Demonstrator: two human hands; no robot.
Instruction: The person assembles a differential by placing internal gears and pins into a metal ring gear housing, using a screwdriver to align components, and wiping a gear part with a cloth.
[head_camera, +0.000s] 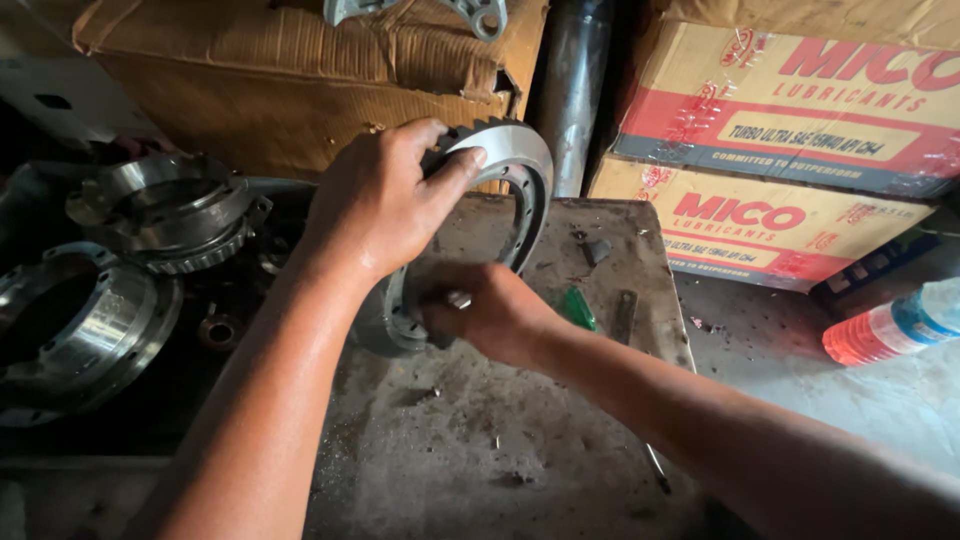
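A large steel ring gear (525, 175) with teeth on its outer edge and bolt holes in its face stands on edge on a dirty metal slab (460, 440). My left hand (385, 195) grips the gear's upper rim, thumb across the flat face. My right hand (490, 310) is closed low inside the ring, with a small metal piece (459, 298) showing between its fingers; what that piece is cannot be told. A green-handled tool (577, 308) lies on the slab just behind my right hand.
Metal housings (165, 210) and a big round hub (75, 330) sit at the left. Cardboard boxes (290, 80) and red-and-cream cartons (790, 110) stand behind. A dark pipe (572, 80) rises between them. A plastic bottle (890, 325) lies on the floor at right.
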